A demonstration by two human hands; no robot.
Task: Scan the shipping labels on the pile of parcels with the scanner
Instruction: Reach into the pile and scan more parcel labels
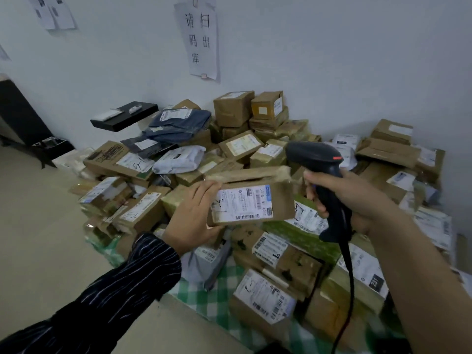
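My left hand (192,215) grips the left end of a small brown cardboard parcel (281,198), lifted above the pile with its white shipping label (241,203) facing me. My right hand (355,200) holds the handle of a black barcode scanner (329,185). The scanner's head sits just right of and above the parcel, its cable hanging down toward me. A big pile of parcels (255,149), brown boxes and grey and white bags with labels, lies below and behind against the wall.
The pile rests on a green-and-white checked cloth (217,297) on a pale floor (38,238). A black tray (125,116) sticks out at the pile's back left. Dark furniture (23,116) stands at far left. A paper notice (199,39) hangs on the wall.
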